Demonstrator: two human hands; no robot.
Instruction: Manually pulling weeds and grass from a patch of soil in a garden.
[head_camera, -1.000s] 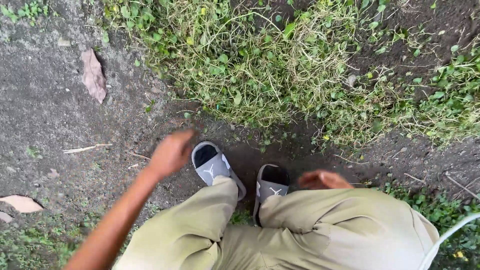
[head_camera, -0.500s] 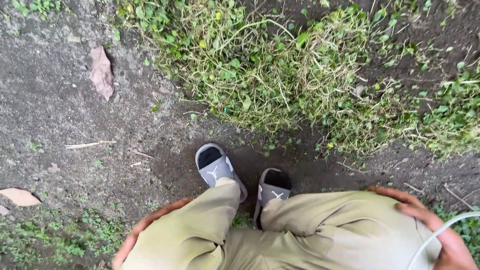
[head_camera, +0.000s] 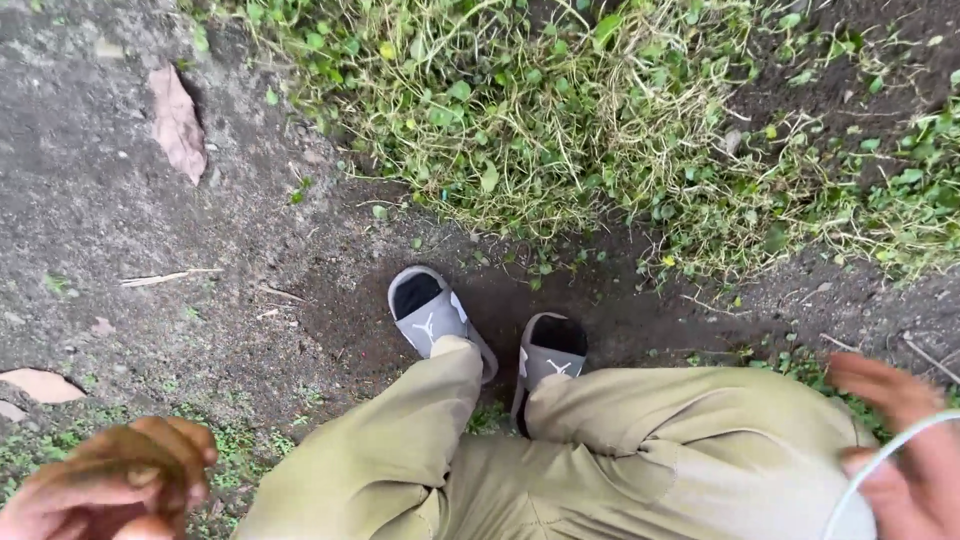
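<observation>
Cord (head_camera: 940, 420), white, beside my open, blurred right hand (head_camera: 905, 475); left hand (head_camera: 110, 480), near left, curled, contents unclear; hands well apart.

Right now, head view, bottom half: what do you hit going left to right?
Left hand, blurred and curled over something brown → left grey slide sandal → right grey slide sandal → right hand, blurred, beside a white cable. Olive trousers run beneath, from the sandals rightward.

Olive trousers (head_camera: 640, 450), grey-and-black slides (head_camera: 435, 315), green weeds (head_camera: 560, 120)
</observation>
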